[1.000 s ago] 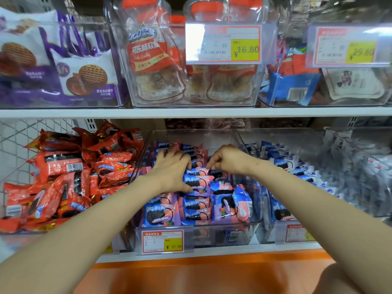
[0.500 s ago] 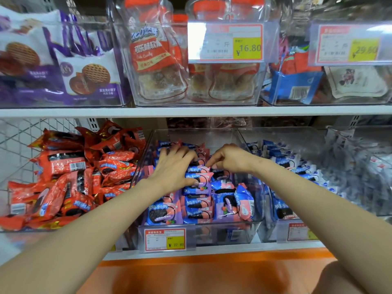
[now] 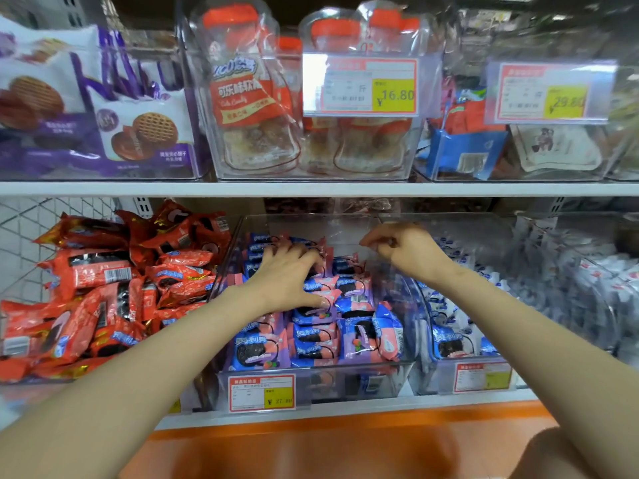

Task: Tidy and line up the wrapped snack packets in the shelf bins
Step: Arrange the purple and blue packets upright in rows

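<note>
Blue-and-pink wrapped snack packets (image 3: 359, 340) lie in rows in the clear middle bin (image 3: 349, 383) on the lower shelf. My left hand (image 3: 287, 274) lies flat on the packets in the back half of that bin, fingers spread, thumb on a packet in the middle row. Above the bin's right back corner, clear of the packets, hovers my right hand (image 3: 408, 250). Its fingers are curled toward the thumb and I see nothing held in them.
Red packets (image 3: 103, 288) are heaped loosely in the wire bin on the left. A clear bin of blue-and-white packets (image 3: 449, 344) stands on the right. The upper shelf edge (image 3: 311, 189) runs close above my hands. A price tag (image 3: 261, 392) hangs on the middle bin's front.
My right hand has lifted off the packets and moved right and up. My left hand has spread its fingers and slid a little toward the back of the bin.
</note>
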